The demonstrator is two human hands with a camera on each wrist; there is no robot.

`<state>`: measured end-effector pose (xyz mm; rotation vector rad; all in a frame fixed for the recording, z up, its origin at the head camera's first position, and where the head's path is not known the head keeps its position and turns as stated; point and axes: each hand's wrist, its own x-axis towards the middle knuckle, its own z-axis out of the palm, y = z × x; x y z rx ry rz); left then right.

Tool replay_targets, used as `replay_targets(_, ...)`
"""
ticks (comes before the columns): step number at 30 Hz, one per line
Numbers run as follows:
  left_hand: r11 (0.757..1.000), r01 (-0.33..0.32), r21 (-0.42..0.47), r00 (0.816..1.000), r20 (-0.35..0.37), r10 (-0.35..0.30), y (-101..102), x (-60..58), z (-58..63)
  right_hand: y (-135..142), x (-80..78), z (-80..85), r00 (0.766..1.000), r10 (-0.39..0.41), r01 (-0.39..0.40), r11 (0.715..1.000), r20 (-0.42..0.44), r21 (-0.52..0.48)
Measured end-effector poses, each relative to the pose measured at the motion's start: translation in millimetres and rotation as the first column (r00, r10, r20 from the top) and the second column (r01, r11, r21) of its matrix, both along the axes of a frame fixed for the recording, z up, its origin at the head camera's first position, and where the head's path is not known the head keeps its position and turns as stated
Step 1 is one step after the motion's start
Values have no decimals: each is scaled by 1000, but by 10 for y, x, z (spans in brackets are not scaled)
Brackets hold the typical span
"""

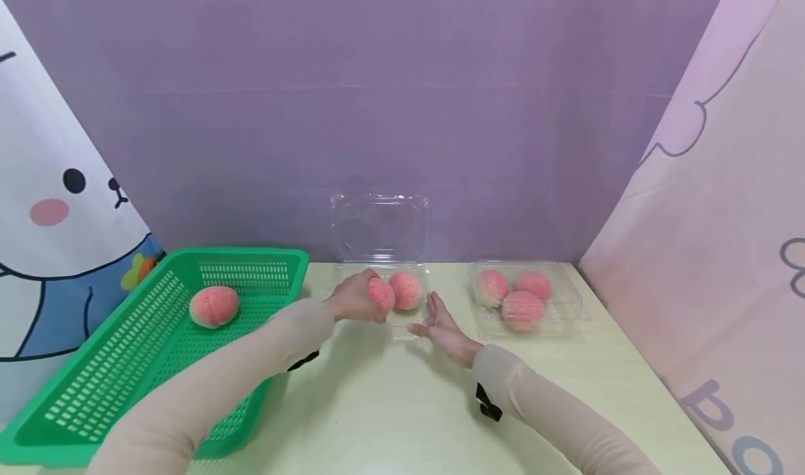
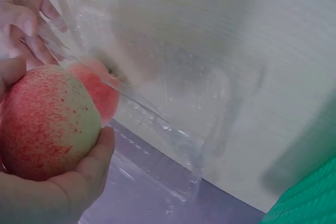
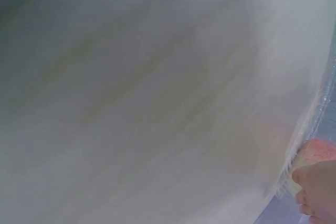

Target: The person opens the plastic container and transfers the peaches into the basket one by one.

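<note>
My left hand (image 1: 353,297) grips a pink, red-speckled peach (image 2: 50,124) over the left side of an open clear plastic clamshell box (image 1: 379,230). Its fingers and thumb wrap round the fruit. Another peach (image 1: 406,291) sits in the box, just right of the held one. The box's lid stands raised at the back, by the purple backdrop. At the box's front right corner is my right hand (image 1: 449,334), fingers extended and thumb apart, fingertips right at the clear edge.
To the left stands a green plastic basket (image 1: 250,253) with one peach (image 1: 214,307) in it. Another clear box (image 1: 569,300) on the right contains three peaches (image 1: 523,310). A purple cloth wall (image 1: 402,112) closes off the back of the pale table (image 1: 377,405).
</note>
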<state>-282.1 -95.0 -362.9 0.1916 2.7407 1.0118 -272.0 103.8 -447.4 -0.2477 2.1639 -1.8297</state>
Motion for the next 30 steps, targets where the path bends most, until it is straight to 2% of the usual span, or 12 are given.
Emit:
replay_targets(5, 998, 49, 28, 998, 38, -50, -58, 132, 125, 14, 3, -12, 1000, 3, -3, 1000, 4, 2)
replay_targets(9, 998, 50, 29, 998, 44, -52, -146, 223, 225, 19, 8, -23, 1000, 5, -5, 1000, 6, -3)
replay_targets(15, 999, 34, 10, 999, -29, -34, -327, 301, 317, 4, 4, -2, 1000, 5, -5, 1000, 2, -7)
replay_targets(18, 998, 51, 23, 996, -69, -49, -422, 351, 360, 1, 7, 5, 1000, 1, -1, 1000, 3, -9)
replay_targets(25, 998, 67, -2, 992, -105, -67, -737, 472, 581, -15, 3, -11, 1000, 3, -3, 1000, 4, 11)
replay_targets(30, 998, 60, -4, 989, -135, -60, -981, 475, 686, -3, -11, -31, 1000, -6, 6, 1000, 1, 4)
